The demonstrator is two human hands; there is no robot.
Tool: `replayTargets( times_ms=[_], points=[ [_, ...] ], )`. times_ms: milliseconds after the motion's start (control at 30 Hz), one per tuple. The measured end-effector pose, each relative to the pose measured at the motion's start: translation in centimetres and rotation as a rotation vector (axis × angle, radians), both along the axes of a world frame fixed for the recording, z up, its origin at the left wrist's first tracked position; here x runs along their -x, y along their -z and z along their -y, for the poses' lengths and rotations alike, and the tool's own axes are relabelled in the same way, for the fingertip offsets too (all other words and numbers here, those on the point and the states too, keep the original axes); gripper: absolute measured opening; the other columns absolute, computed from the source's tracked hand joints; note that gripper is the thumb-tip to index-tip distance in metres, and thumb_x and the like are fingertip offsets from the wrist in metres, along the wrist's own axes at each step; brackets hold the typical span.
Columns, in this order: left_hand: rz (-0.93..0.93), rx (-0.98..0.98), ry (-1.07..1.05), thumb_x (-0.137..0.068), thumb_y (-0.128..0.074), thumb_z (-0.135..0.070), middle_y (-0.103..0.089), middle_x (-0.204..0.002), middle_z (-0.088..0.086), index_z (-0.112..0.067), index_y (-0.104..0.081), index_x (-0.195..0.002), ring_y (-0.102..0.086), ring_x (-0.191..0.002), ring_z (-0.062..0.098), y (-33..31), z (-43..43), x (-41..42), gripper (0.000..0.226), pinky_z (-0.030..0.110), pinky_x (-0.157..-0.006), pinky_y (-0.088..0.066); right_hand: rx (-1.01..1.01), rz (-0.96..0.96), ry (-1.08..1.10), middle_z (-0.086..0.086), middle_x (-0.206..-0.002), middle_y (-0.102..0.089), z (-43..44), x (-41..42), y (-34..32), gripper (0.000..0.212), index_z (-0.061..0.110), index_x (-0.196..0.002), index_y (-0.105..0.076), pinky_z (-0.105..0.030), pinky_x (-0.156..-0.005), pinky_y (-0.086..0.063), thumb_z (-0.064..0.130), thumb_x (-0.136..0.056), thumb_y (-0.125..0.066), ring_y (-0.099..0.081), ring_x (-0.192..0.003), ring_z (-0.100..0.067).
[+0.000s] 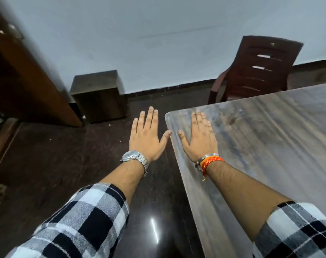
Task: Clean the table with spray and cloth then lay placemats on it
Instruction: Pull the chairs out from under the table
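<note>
Grey wood-grain table [270, 146] fills the right side; the right hand [199, 140] is flat over its corner, fingers straight, contact unclear, while the left hand [146, 138] spreads open above the dark floor [65, 155]

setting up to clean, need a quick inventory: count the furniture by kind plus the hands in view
table: 1
chair: 1
small cabinet: 1
hands: 2, left hand and right hand, both open and empty
total: 5
</note>
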State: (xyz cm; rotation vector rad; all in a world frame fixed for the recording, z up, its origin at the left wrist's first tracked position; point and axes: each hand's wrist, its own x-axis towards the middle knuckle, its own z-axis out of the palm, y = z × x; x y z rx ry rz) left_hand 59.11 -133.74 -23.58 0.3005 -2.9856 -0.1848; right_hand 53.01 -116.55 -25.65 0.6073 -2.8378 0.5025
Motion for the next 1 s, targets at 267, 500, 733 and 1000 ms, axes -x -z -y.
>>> replayTargets(
  times_ms=[267,500,733,1000],
  points=[
    [-0.005,0.024,0.163,-0.102,-0.020,-0.064,0.006,-0.173,0.002,-0.017,0.002,-0.164,0.005,-0.159,0.024,-1.3,11.0,18.4,0.081,0.043,-0.126,0.005,-0.024,-0.045,0.141,-0.012,-0.160,-0.007,9.2,15.0,-1.3,0.075,0.007,-0.151,-0.011,-0.039,-0.119,-0.007,0.055,-0.096,-0.029,-0.006,-0.148,-0.025],
    [0.104,0.086,0.308,-0.102,-0.020,-0.064,0.010,-0.173,0.000,-0.020,0.004,-0.164,0.005,-0.159,0.025,-3.3,17.8,39.8,0.080,0.046,-0.126,0.007,-0.007,-0.028,0.336,-0.014,-0.159,-0.011,14.8,33.5,-2.0,0.075,0.006,-0.150,-0.016,-0.041,-0.119,-0.011,0.054,-0.094,-0.030,-0.010,-0.147,-0.027],
    [0.048,0.054,0.559,-0.103,-0.024,-0.063,0.008,-0.173,-0.003,-0.024,0.001,-0.164,0.004,-0.159,0.023,-3.8,16.9,61.0,0.077,0.044,-0.125,0.008,0.016,0.016,0.527,-0.012,-0.160,-0.007,15.8,50.4,-2.3,0.077,0.007,-0.151,-0.012,-0.038,-0.119,-0.009,0.055,-0.095,-0.033,-0.006,-0.148,-0.025],
    [0.042,0.049,0.906,-0.104,-0.027,-0.060,0.002,-0.173,-0.001,-0.022,-0.003,-0.165,-0.001,-0.159,0.024,-2.2,11.6,86.3,0.076,0.046,-0.125,0.005,0.027,0.022,0.867,-0.012,-0.159,-0.010,12.9,70.4,-1.4,0.077,0.005,-0.150,-0.014,-0.039,-0.119,-0.008,0.054,-0.094,-0.036,-0.007,-0.147,-0.025]
  ],
)
